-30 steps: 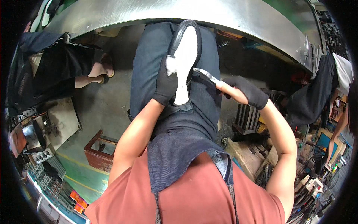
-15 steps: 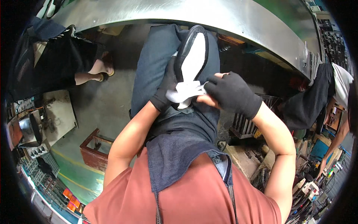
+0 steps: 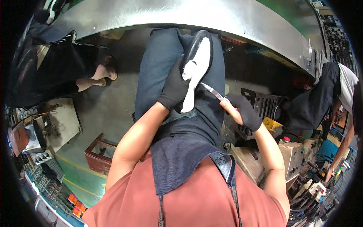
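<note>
Lengthwise, the shoe (image 3: pixel 199 69) points away, slightly rightward, left hand (image 3: pixel 175 87) clasping it, right hand (image 3: pixel 243 110) gripping a tool (image 3: pixel 213 92).

Taking the shoe (image 3: pixel 203 51) over my lap (image 3: pixel 157 68) as the clock's centre, its toe points between twelve and one. My left hand (image 3: pixel 176 87) grips it at eight, with a wad (image 3: pixel 190 70) between hand and sole. At four, my right hand (image 3: pixel 244 112) holds a hand tool (image 3: pixel 213 93), tip towards ten, near the shoe's edge. The bench (image 3: pixel 189 14) spans twelve; a stool (image 3: pixel 99 160) stands between seven and eight, a slatted rack (image 3: pixel 264 105) at four; other people sit at nine (image 3: pixel 68 72) and three.
</note>
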Demonstrator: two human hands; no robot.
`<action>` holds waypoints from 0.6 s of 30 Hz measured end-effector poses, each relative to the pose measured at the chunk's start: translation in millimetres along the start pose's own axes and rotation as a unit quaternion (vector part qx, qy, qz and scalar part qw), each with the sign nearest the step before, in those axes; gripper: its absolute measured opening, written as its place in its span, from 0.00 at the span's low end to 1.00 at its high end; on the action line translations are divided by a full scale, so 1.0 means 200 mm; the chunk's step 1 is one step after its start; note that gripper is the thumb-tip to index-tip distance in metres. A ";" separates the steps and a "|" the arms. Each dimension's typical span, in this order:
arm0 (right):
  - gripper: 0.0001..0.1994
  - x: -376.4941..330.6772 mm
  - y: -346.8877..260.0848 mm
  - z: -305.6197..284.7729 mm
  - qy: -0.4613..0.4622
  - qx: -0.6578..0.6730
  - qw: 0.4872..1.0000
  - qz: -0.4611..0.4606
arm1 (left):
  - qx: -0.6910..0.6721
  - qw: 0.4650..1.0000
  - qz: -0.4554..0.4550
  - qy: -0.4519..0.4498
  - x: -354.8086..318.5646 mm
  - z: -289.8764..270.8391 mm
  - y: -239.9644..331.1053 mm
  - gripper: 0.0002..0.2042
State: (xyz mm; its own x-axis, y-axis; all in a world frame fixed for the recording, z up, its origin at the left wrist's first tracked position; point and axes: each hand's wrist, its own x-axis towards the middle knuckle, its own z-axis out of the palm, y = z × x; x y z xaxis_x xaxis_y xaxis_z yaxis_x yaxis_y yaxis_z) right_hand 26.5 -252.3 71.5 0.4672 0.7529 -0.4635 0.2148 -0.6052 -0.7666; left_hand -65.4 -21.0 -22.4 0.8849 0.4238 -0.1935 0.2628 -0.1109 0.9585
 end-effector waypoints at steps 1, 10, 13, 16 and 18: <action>0.17 0.03 -0.07 -0.04 -0.007 -0.064 0.995 -0.079 | -0.017 1.000 0.001 -0.018 0.02 0.00 -0.06 0.36; 0.21 0.20 0.09 0.00 0.010 -0.102 0.995 0.008 | -0.052 0.987 -0.002 -0.151 0.00 -0.10 0.03 0.52; 0.28 0.02 0.15 0.22 0.045 0.256 0.953 0.154 | -0.064 0.990 0.044 -0.121 -0.01 -0.08 0.15 0.47; 0.26 -0.03 0.27 0.49 0.160 0.334 0.903 0.217 | -0.118 0.987 -0.040 -0.097 0.04 -0.06 0.25 0.45; 0.26 -0.02 0.26 0.53 0.220 0.356 0.889 0.183 | -0.187 0.974 -0.082 -0.099 0.20 -0.02 0.38 0.37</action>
State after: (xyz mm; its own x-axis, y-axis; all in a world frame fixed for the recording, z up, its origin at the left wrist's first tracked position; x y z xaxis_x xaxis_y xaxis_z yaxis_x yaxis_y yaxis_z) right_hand -55.2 -259.0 -13.9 0.7178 0.2698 -0.6419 -0.5462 -0.3535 -0.7594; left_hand -12.4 -8.7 43.0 0.9092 0.2223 -0.3522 0.2813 0.2957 0.9129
